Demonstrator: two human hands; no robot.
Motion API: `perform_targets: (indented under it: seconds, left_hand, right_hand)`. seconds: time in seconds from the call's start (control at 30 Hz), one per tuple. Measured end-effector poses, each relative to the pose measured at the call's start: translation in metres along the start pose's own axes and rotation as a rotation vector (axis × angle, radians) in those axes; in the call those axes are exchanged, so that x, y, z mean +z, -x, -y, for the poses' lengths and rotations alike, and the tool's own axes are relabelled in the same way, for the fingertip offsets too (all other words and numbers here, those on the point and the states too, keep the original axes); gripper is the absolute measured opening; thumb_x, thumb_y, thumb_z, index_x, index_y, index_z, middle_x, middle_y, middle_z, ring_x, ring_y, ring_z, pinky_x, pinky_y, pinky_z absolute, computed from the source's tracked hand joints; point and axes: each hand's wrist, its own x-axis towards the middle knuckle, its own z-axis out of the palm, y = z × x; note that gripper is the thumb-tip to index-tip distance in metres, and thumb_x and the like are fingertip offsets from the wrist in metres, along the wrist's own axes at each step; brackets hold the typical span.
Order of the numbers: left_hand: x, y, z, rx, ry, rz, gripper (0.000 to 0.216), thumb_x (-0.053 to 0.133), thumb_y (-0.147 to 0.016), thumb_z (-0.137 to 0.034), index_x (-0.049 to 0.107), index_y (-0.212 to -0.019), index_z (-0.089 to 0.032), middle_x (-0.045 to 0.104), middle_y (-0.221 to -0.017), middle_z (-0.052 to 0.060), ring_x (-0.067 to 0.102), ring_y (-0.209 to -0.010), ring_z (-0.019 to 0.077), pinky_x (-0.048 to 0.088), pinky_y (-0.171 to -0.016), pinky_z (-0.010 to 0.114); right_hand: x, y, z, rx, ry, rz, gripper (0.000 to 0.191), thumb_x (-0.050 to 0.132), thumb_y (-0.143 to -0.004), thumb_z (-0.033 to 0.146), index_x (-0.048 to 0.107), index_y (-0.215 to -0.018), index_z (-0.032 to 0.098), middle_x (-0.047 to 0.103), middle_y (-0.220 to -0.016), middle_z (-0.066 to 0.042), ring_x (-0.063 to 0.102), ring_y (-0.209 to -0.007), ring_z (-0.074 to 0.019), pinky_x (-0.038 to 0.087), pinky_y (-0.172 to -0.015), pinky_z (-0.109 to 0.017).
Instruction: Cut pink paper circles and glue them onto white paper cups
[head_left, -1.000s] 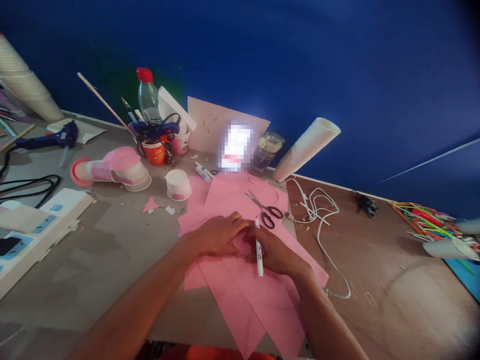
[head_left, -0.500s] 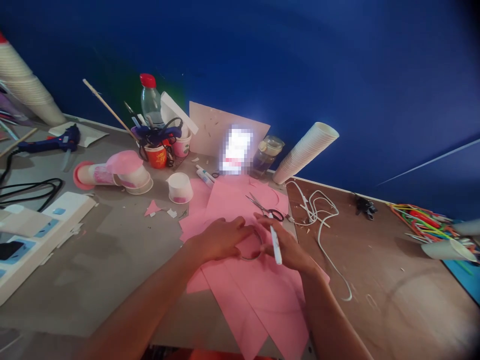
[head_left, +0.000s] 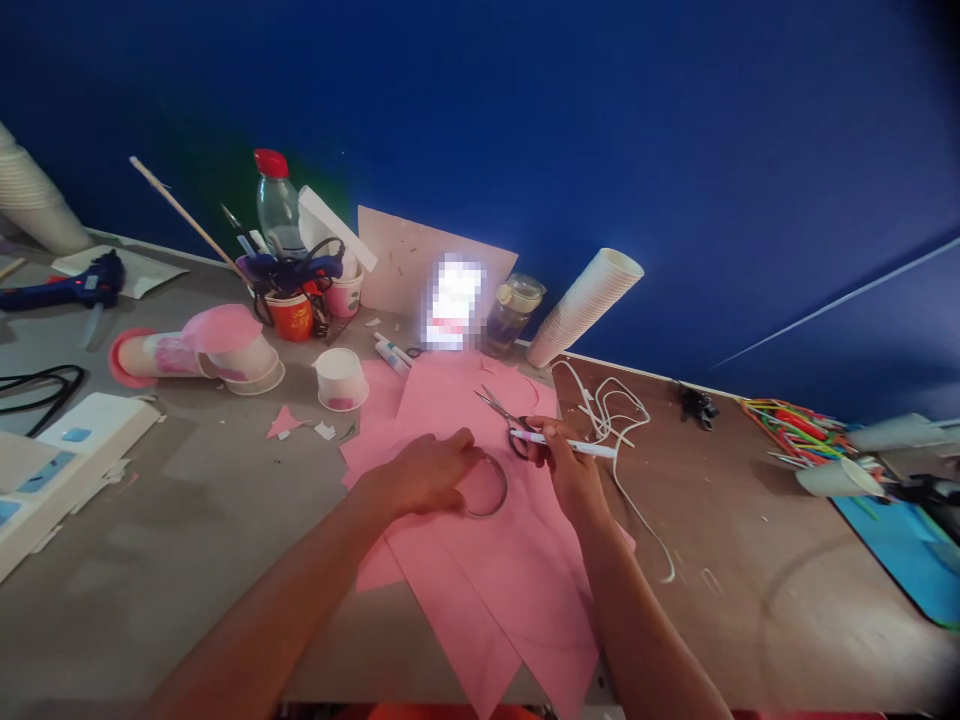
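On the overlapping sheets of pink paper point(head_left: 442, 400) lies a thin, dull metal-looking ring point(head_left: 502, 490). My left hand point(head_left: 431, 472) is curled over the ring's left side, thumb and fingers gripping it against the paper. In my right hand point(head_left: 571, 470) is a white pen point(head_left: 589, 447), pinched between thumb and fingers and held nearly level. Directly behind it, a pair of scissors point(head_left: 499, 405) with dark handles rests on the paper, points toward the back left. My right fingers overlap the scissor handles; whether they touch them I cannot tell.
Left are a pink-covered paper-cup piece point(head_left: 225, 345), a white paper cup point(head_left: 341, 380), a power strip point(head_left: 90, 440) and a glue gun point(head_left: 82, 285). A lit, blurred screen point(head_left: 454, 300), a jar point(head_left: 514, 310) and stacked cups point(head_left: 585, 305) stand behind. A white cable point(head_left: 637, 500) lies right.
My right hand has moved away from the ring toward the scissors, and the pen has swung from steep to nearly level. The left hand stays at the ring. The view has shifted slightly right.
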Motion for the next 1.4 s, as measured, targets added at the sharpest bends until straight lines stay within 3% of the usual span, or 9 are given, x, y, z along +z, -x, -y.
perform_targets:
  seconds: [0.17, 0.33, 0.4, 0.53, 0.67, 0.77, 1.1, 1.4]
  left_hand:
    - [-0.002, 0.000, -0.001, 0.005, -0.027, 0.000, 0.053, 0.061, -0.066, -0.049, 0.051, -0.113, -0.027, 0.049, -0.111, 0.005, 0.056, -0.069, 0.0189, 0.039, -0.053, 0.029]
    - [-0.001, 0.000, 0.000, 0.027, -0.021, -0.016, 0.060, 0.062, -0.065, -0.049, 0.047, -0.119, -0.028, 0.048, -0.114, 0.005, 0.056, -0.070, 0.0187, 0.038, -0.052, 0.029]
    - [0.000, 0.000, 0.000, 0.036, -0.019, -0.017, 0.061, 0.062, -0.065, -0.050, 0.046, -0.120, -0.028, 0.048, -0.115, 0.005, 0.056, -0.071, 0.0189, 0.038, -0.053, 0.029]
    - [-0.001, -0.001, 0.001, 0.036, -0.021, -0.007, 0.063, 0.062, -0.065, -0.051, 0.045, -0.122, -0.030, 0.047, -0.116, 0.004, 0.056, -0.074, 0.0198, 0.039, -0.055, 0.029]
    - [-0.001, -0.002, 0.001, 0.035, -0.019, 0.010, 0.063, 0.062, -0.065, -0.053, 0.044, -0.122, -0.030, 0.047, -0.116, 0.004, 0.056, -0.075, 0.0197, 0.042, -0.059, 0.031]
    - [-0.001, -0.002, 0.001, 0.031, -0.007, 0.011, 0.061, 0.062, -0.066, -0.052, 0.045, -0.119, -0.029, 0.047, -0.115, 0.004, 0.055, -0.073, 0.0183, 0.042, -0.064, 0.031]
    - [-0.005, -0.001, -0.001, -0.010, 0.027, 0.046, 0.061, 0.064, -0.066, -0.050, 0.044, -0.121, -0.032, 0.045, -0.119, 0.003, 0.055, -0.080, 0.0192, 0.044, -0.072, 0.032]
    - [-0.007, -0.001, -0.003, -0.002, 0.025, 0.039, 0.063, 0.064, -0.066, -0.049, 0.041, -0.122, -0.032, 0.045, -0.119, 0.003, 0.056, -0.081, 0.0195, 0.044, -0.071, 0.032]
  right_hand:
    - [-0.002, 0.005, -0.002, 0.104, -0.191, 0.038, 0.021, 0.060, -0.079, 0.032, 0.063, -0.094, 0.018, 0.061, -0.074, -0.002, 0.053, -0.066, -0.0131, 0.043, -0.061, -0.028]
    - [-0.010, 0.016, -0.006, 0.190, -0.334, 0.062, 0.034, 0.048, -0.084, 0.042, 0.064, -0.100, 0.016, 0.063, -0.082, -0.006, 0.055, -0.065, -0.0145, 0.045, -0.061, -0.030]
    - [-0.010, 0.020, -0.009, 0.185, -0.308, 0.032, 0.035, 0.045, -0.085, 0.043, 0.064, -0.097, 0.016, 0.062, -0.074, -0.005, 0.054, -0.060, -0.0145, 0.044, -0.057, -0.030]
    - [-0.008, 0.027, -0.018, 0.123, -0.150, -0.051, 0.021, 0.055, -0.081, 0.036, 0.063, -0.090, 0.019, 0.056, -0.062, 0.001, 0.049, -0.054, -0.0122, 0.039, -0.052, -0.025]
    - [-0.011, 0.029, -0.021, 0.153, -0.141, -0.023, 0.024, 0.064, -0.075, 0.031, 0.064, -0.097, 0.020, 0.061, -0.073, 0.000, 0.053, -0.065, -0.0124, 0.042, -0.061, -0.025]
    - [-0.012, 0.029, -0.022, 0.183, -0.224, -0.021, 0.028, 0.068, -0.071, 0.028, 0.065, -0.098, 0.020, 0.062, -0.075, -0.001, 0.053, -0.066, -0.0126, 0.042, -0.060, -0.025]
    - [0.000, 0.026, -0.034, 0.161, -0.329, -0.086, 0.023, 0.062, -0.079, 0.037, 0.062, -0.093, 0.018, 0.057, -0.062, 0.001, 0.052, -0.055, -0.0108, 0.041, -0.051, -0.024]
    - [0.005, 0.028, -0.027, 0.180, -0.218, -0.081, 0.026, 0.060, -0.080, 0.039, 0.060, -0.092, 0.016, 0.055, -0.058, 0.003, 0.047, -0.050, -0.0089, 0.036, -0.047, -0.021]
